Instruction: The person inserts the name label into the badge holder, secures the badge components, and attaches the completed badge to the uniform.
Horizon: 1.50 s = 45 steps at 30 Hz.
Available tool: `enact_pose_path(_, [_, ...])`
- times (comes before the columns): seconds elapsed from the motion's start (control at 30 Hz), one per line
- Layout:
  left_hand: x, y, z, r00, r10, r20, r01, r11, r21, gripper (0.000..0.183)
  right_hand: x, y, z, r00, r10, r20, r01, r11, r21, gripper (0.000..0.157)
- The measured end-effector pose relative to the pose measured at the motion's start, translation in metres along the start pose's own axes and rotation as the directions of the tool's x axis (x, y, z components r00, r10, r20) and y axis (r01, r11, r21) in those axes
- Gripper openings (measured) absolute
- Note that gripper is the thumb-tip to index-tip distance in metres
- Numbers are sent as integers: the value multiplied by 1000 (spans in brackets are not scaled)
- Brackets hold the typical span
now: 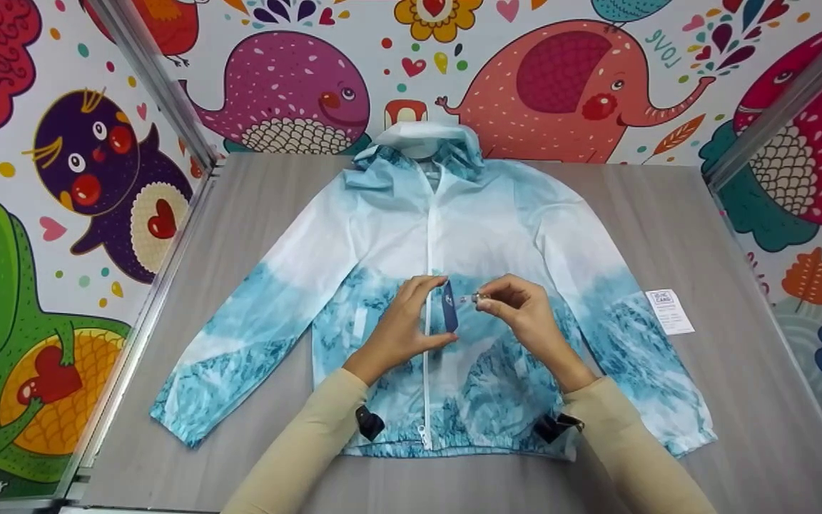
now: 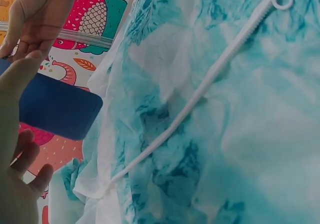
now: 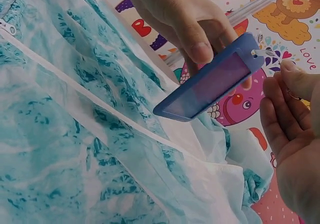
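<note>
Above the front of a blue-and-white hooded jacket (image 1: pixel 397 235), my left hand (image 1: pixel 398 327) holds a blue badge holder (image 1: pixel 450 308) between fingers and thumb. The holder stands nearly edge-on in the head view; its clear window shows in the right wrist view, and its plain blue side (image 2: pixel 60 106) in the left. To the right, my right hand (image 1: pixel 525 314) pinches a small metal-and-clear badge clip (image 1: pixel 471 299). The clip's clear strap (image 3: pixel 262 53) reaches the holder's slotted end. Whether it is fastened there I cannot tell.
The jacket lies spread on a grey wood-look table (image 1: pixel 254 189), sleeves out, its white zipper (image 1: pixel 427 385) running down the middle. A white printed tag (image 1: pixel 670 312) lies by the right sleeve. Cartoon-printed panels (image 1: pixel 411 100) with metal posts (image 1: pixel 161 78) enclose the table.
</note>
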<state>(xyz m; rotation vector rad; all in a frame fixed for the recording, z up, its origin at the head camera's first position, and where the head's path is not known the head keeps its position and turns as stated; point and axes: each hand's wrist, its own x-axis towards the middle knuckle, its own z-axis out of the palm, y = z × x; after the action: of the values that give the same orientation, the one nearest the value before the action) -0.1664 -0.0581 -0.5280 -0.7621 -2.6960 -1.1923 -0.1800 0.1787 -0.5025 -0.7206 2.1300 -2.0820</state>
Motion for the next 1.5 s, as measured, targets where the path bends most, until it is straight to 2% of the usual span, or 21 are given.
enact_pose_path(0.1, [-1,0,0,1000,-21,3,21,999,-24,78,-1,0,-1,1000,6,-11,-6,1000,6,17])
enact_pose_path(0.3, [-1,3,5,998,-45,41,47,998,-44,93,-1,-1,-1,999,38,-18,-38,999,-2,19])
enact_pose_path(0.43, [-1,3,8,994,-82,66,86,994,-63,87,-1,-1,-1,1000,23,-15,-23,1000,6,17])
enact_pose_path(0.57, [-1,1,8,994,-94,58,99,991,-87,82,-1,0,-3,1000,-6,-12,6,1000,18,16])
enact_pose_path(0.77, [-3,-1,6,999,-40,0,40,998,-37,84,-3,4,-9,999,-13,-43,13,1000,12,15])
enact_pose_path(0.97, [-6,-2,3,997,-22,-70,20,999,-25,82,-6,7,-15,995,35,-89,-36,999,-3,16])
enact_pose_path(1.17, [-8,-7,1,985,58,-159,-61,998,-15,70,-10,14,-23,989,86,-122,-90,995,-31,18])
enact_pose_path(1.33, [-8,-9,0,979,95,-180,-96,995,3,73,-11,18,-27,984,120,-132,-126,991,-35,19])
enact_pose_path(1.5, [-9,-9,-3,970,130,-206,-120,991,62,71,-11,20,-29,983,136,-124,-141,989,-32,21])
